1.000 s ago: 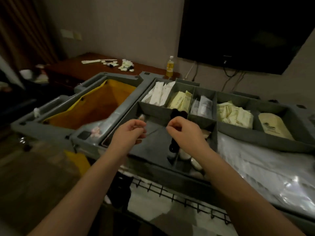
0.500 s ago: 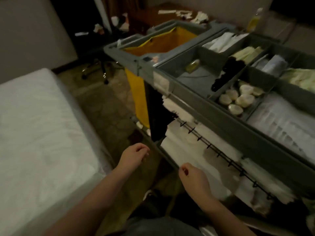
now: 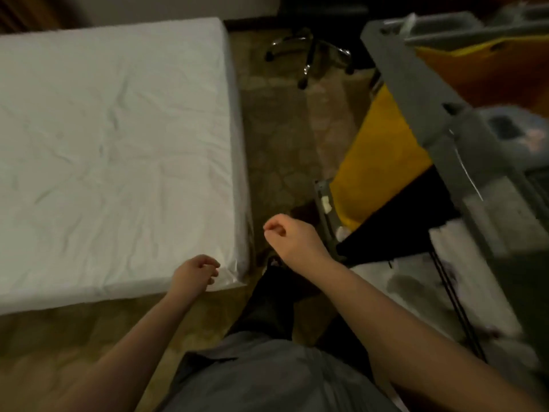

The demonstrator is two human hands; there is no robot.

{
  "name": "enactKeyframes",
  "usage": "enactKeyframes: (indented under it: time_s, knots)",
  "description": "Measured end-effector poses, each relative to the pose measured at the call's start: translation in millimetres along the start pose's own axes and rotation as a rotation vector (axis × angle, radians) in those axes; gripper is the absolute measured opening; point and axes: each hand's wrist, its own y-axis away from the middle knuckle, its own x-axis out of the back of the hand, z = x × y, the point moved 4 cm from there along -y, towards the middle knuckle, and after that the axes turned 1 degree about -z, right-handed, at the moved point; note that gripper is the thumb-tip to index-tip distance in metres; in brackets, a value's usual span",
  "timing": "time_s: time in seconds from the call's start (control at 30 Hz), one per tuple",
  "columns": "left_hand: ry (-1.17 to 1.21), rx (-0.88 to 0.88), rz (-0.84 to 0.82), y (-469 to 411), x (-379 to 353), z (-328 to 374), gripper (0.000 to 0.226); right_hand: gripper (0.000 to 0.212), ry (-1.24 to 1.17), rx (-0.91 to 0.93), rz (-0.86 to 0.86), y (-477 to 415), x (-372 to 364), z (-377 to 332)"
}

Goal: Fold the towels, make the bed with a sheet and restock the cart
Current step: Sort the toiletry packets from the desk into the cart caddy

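Observation:
A bed (image 3: 113, 144) covered by a smooth white sheet fills the left half of the view. The grey housekeeping cart (image 3: 427, 93) stands at the right, with a yellow bag (image 3: 383, 162) hanging from it and white linen (image 3: 416, 289) on its lower shelf. My left hand (image 3: 194, 273) hangs over the bed's near right corner, fingers loosely curled, holding nothing. Above the floor between bed and cart is my right hand (image 3: 292, 237), also loosely curled and empty.
A strip of patterned carpet (image 3: 285, 162) runs between bed and cart. The chrome star base of an office chair (image 3: 309, 58) stands at its far end. My dark trouser legs and grey shirt fill the bottom centre.
My view has swung left from the cart's top trays down to the bed. Both hands have left the tray and dropped low, empty.

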Motion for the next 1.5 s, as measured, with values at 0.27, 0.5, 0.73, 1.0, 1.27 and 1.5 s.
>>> enactKeyframes:
  time_s: [0.27,0.5,0.73,1.0,1.27,1.5]
  knots:
    - [-0.164,0.019,-0.125,-150,19,146,0.021,0.023,0.112,-0.345,-0.068,-192,95,30]
    - [-0.128,-0.147,-0.103,-264,40,323,0.017,0.022,-0.039,-0.533,0.008,-345,160,22]
    - [-0.099,0.001,0.077,-387,128,416,0.024,0.022,-0.114,-0.003,0.055,-583,269,-173]
    - [-0.079,-0.077,0.100,-553,182,571,0.025,0.016,-0.139,0.087,0.183,-705,411,-239]
    - [-0.444,-0.499,-0.298,-695,78,811,0.019,0.020,-0.268,-0.442,0.483,-722,539,-87]
    - [-0.780,-0.702,-0.596,-676,-95,919,0.023,0.023,-0.714,-0.913,0.755,-605,539,66]
